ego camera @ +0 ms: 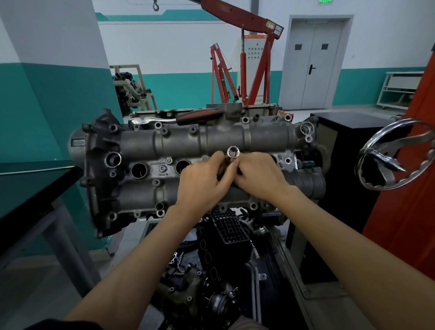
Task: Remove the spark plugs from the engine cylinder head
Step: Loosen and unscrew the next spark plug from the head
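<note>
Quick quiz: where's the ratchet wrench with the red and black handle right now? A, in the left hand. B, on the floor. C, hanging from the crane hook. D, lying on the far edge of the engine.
D: the ratchet wrench lies untouched along the far edge of the cylinder head, while both hands hold the socket.

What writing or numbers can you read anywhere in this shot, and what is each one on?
"Form 10": cast into the cylinder head cover, between two open plug wells.
Code above it: starts "MX", the rest too blurred.
Green sign at the top edge: cut off, unreadable.
Labels on the red engine crane: too small to read.
</note>
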